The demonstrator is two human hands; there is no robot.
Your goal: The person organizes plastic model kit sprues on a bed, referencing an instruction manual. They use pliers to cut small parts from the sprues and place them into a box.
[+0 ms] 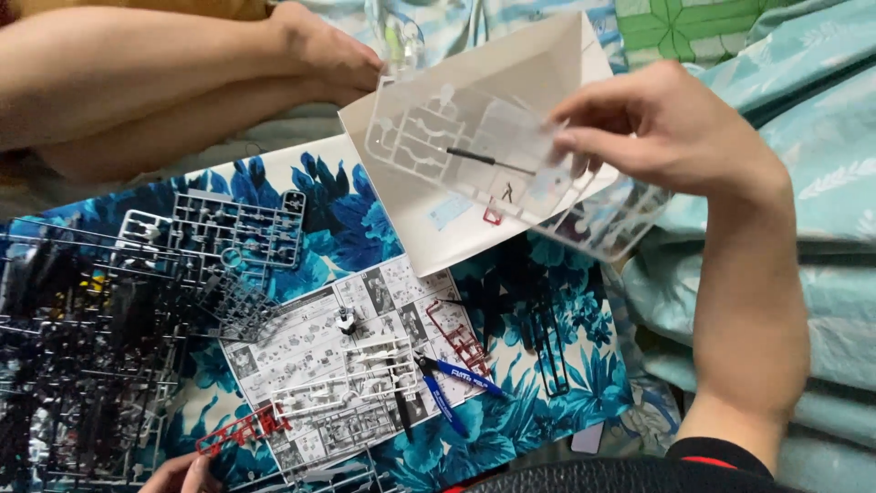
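Head view: right grip [671, 128] pinching clear parts frame [474, 155]; left grip [178, 475] state unclear.

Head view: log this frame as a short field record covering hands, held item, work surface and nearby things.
right hand: raised, pinching a clear plastic parts frame at its right edge
left hand: low at the bottom edge, touching a red parts frame
behind clear frame: white box lid, tilted
surface: blue floral cloth
on cloth: instruction sheet, grey parts frame, blue-handled nippers
left side: heap of dark parts frames
other person: a bare limb at top left
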